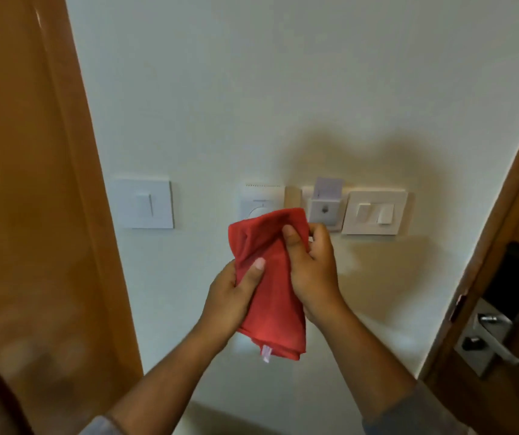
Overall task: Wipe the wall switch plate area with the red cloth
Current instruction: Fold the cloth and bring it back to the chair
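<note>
**Red cloth held in both hands in front of the wall switches**

The dial plate on the wall is partly hidden: the top of the red cloth covers its lower part, so only the upper arc of the round knob shows. Whether the cloth touches the wall cannot be told. The door at the right is cut off by the edge, its metal lock blurred. The right hand's fingertips are tucked behind the cloth.

The cloth is a plain red, soft and bunched into loose vertical folds, hanging down between the hands with a small white tag at its lower edge. It sits in mid-air at the centre, just below the row of switches.

The left hand grips the cloth's left side, thumb laid across the front and fingers closed behind. The right hand clutches the upper right part, fingers curled into the fabric.

On the wall, a single switch stands well apart to the left. Right of the dial are a card holder with a pale card in it and, just beside it, a double switch. A brown wooden panel fills the left side. The hands cast a shadow on the wall above the right-hand switches.
</note>
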Available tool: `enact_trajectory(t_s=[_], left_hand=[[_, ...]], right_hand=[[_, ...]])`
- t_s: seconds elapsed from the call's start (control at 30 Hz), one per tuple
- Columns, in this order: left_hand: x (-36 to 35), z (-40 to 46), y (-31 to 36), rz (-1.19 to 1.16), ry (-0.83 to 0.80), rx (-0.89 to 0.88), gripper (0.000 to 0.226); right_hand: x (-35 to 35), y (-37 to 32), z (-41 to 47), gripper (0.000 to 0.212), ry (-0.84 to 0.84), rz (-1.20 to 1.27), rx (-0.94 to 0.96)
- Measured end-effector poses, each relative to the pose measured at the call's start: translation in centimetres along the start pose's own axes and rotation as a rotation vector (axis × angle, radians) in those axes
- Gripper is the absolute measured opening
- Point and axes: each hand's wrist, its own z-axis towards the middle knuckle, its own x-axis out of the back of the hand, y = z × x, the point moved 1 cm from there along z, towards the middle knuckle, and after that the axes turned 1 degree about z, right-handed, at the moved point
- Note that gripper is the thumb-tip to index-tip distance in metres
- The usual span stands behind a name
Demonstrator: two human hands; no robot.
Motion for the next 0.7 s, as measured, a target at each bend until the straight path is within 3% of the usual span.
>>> enact_trajectory(t_s=[0.17, 0.23, 0.37, 0.7], left_hand=[[5.2, -2.7, -1.3, -0.138, 0.115, 0.061, 0.031], [7.5, -3.8, -2.2, -0.12, 0.126, 0.095, 0.031], [11.8, -5.6, -5.0, -0.041, 0.161, 0.185, 0.033], [19.8, -15.5, -21.1, 0.217, 0.188, 0.528, 0.028]], right_hand=[[-4.6, 1.8, -6.0, 0.023, 0.045, -0.121, -0.076], [-6.3, 3.2, -9.0, 0.035, -0.023, -0.225, -0.094], [-9.3, 6.8, -13.5, 0.042, -0.139, -0.198, -0.26], [-14.8, 18.8, -25.6, 0.053, -0.341, -0.361, -0.543]])
